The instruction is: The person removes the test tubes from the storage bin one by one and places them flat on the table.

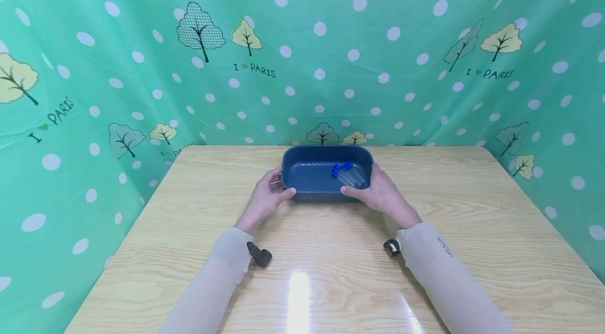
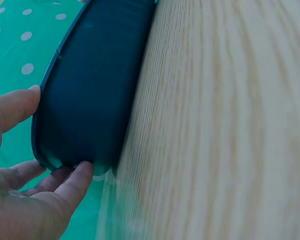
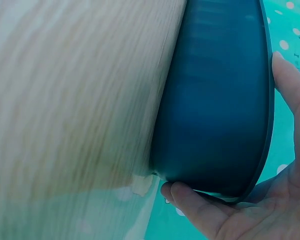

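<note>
A dark blue rectangular plastic bin (image 1: 309, 179) with rounded corners is at the far side of the table, in the middle of the head view. Several clear tubes with blue caps (image 1: 348, 174) lie together in its right half. My left hand (image 1: 266, 198) holds the bin's left end, thumb at the near rim and fingers around the side. At the opposite end, my right hand (image 1: 382, 195) grips it, the thumb over the near rim. Both wrist views show the bin's outer wall (image 2: 95, 90) between thumb and fingers; whether its base touches the table cannot be told.
The light wood-grain table (image 1: 331, 250) reaches back to a green polka-dot curtain (image 1: 321, 87), which stands close behind the bin and along both sides. A black wrist strap (image 1: 259, 255) sits on the left sleeve, another (image 1: 391, 248) on the right.
</note>
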Tool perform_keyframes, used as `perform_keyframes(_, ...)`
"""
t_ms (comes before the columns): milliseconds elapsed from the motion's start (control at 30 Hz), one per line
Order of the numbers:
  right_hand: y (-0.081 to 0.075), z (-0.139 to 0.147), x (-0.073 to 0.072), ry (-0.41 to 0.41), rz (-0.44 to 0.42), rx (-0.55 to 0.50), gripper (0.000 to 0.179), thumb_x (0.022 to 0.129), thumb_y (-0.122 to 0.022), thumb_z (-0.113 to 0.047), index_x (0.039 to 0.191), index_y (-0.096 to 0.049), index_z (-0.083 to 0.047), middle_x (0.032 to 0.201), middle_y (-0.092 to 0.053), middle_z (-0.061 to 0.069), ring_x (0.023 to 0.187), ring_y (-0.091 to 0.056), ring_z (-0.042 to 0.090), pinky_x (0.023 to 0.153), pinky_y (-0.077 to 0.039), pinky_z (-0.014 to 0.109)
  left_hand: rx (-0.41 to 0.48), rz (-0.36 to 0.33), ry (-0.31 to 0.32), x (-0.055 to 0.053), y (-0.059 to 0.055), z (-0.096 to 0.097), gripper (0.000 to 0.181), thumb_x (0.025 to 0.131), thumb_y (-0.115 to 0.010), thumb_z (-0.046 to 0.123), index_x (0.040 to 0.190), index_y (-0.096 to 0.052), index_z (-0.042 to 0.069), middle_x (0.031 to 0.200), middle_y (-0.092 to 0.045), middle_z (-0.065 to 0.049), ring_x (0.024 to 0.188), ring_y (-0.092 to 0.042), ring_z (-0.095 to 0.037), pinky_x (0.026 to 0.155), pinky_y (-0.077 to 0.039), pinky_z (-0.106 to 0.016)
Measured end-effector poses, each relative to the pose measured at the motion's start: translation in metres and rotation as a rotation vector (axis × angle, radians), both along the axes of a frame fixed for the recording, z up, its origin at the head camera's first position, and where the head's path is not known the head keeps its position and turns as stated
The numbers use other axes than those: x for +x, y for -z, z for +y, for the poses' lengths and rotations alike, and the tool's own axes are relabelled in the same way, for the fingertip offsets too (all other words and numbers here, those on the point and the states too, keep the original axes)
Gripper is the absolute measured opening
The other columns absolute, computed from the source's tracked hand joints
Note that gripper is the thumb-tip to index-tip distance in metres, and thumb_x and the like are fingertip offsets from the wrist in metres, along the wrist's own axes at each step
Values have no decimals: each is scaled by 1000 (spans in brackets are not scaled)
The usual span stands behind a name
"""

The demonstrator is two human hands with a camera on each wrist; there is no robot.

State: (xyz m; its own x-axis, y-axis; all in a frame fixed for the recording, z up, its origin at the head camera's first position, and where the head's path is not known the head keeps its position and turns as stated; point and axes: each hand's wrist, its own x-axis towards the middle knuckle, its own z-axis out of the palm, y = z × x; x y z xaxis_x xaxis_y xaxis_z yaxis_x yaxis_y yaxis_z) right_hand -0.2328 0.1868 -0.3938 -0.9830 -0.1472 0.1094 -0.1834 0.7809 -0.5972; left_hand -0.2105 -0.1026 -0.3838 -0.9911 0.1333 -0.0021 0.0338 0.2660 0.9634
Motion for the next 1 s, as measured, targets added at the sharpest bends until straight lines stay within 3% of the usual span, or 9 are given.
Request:
perform_keyframes(267,0,0,-1,-4,-5,8,112,61,-63,-70,142,-12,-11,133,-39,19,120,-39,36,93,-34,53,-2,-14,-6,-3,2,-1,71,78,-69,11,137,-31,1,130,-41,-23,116,-44,-35,90,-42,-38)
perform_keyframes(500,0,0,0,-12,12,-9,109,63,-66,-65,142,-13,-12,134,-39,19,120,-39,36,93,-34,53,14,-7,-14,-16,22,-5,73,75,-73,18,136,-34,7,128,-44,-18,115,-46,-31,90,-43,-36)
perform_keyframes(667,0,1,0,-8,3,-18,107,63,-65,-65,143,-13,-15,135,-37,17,121,-38,34,93,-34,53,-4,29,-38,-19,31,-3,72,74,-73,22,135,-36,9,125,-48,-14,112,-50,-27,87,-45,-33)
perform_keyframes(1000,0,2,1,-14,-12,-41,108,63,-65,-66,143,-12,-17,137,-36,16,123,-36,34,94,-32,55,13,-7,-25,-17,26,-4,74,74,-74,21,136,-35,9,128,-45,-16,115,-47,-30,90,-43,-36)
